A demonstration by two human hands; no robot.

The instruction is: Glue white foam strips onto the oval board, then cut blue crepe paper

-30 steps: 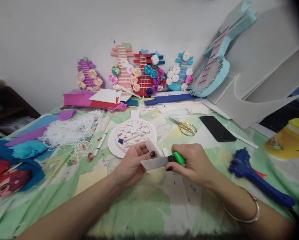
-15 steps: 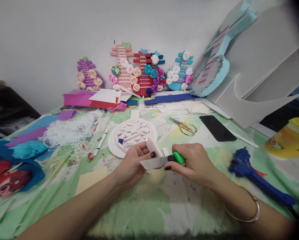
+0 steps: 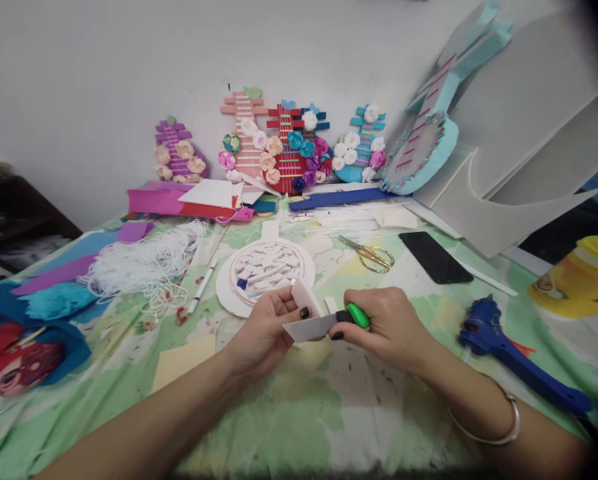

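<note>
My left hand [image 3: 266, 327] pinches a small white foam piece [image 3: 306, 297] between thumb and fingers. In my right hand [image 3: 386, 327] is a knife with a green and black handle [image 3: 357, 315]. Its wide blade [image 3: 309, 328] points left and lies across the lower edge of the foam, near my left thumb; whether it cuts in I cannot tell. A small white strip [image 3: 331, 305] shows just behind the blade. Beyond my left hand lies a white round foam shape with a short neck [image 3: 223, 287], holding many small white foam bits [image 3: 269, 267] inside its ring.
Gold-handled scissors [image 3: 373, 257] and a black phone [image 3: 435, 257] lie right of centre. A blue glue gun [image 3: 509, 353] rests beside my right forearm. White cord [image 3: 143, 263] and a marker [image 3: 202, 288] are on the left. Flower-covered guitar shapes [image 3: 289, 147] stand against the wall.
The knife blade has shifted very slightly to the right along the foam piece. Both hands keep nearly the same place and grip.
</note>
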